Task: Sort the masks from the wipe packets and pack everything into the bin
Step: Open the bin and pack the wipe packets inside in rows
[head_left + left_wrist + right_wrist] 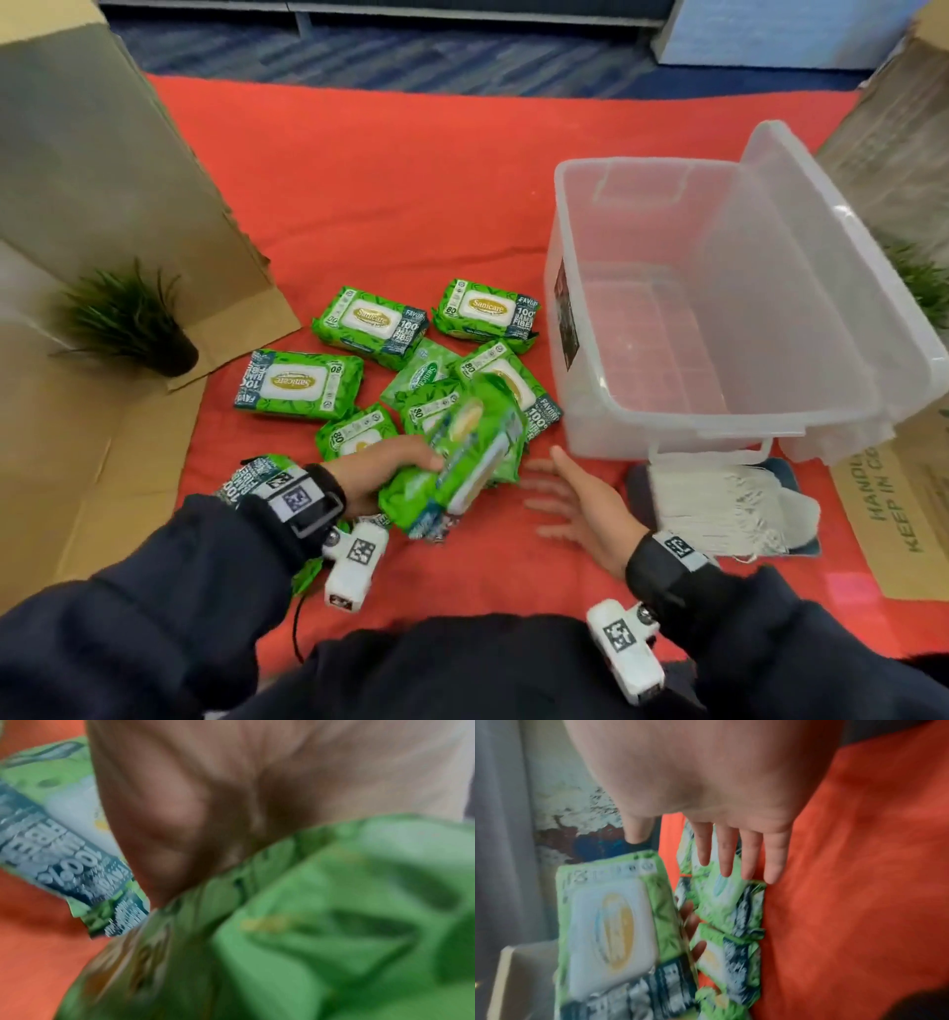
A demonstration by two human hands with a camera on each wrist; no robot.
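Several green wipe packets [298, 383] lay in a loose heap on the red cloth [390, 205], to the left of the bin, some flat and some overlapping. Nearest the person, the left hand [382, 475] gripped one packet, the lifted packet [462, 462], with the fingers curled around its lower edge; it was tilted and blurred, and part of it hung above the heap. In the left wrist view the grip looked to be mostly on the soft wrapper, so I judged that the packet could slide out or swing and knock its neighbours away.

The right hand [575, 501] was just beside this packet, palm down over the cloth, fingers straight and spread, holding nothing. If it took the packet carelessly in a handover, the packet could fall between the two hands.

Further right stood the clear plastic bin [565, 329] with its lid open and leaning outward; I saw nothing inside it. A packet carried low could hit the near rim and push the light bin, or a thrown one could bounce against the lid.

In front of the bin lay the stack of white masks [719, 493], its ear loops loose. A sleeve passing over could, I think, drag the stack and mix it with the packets.
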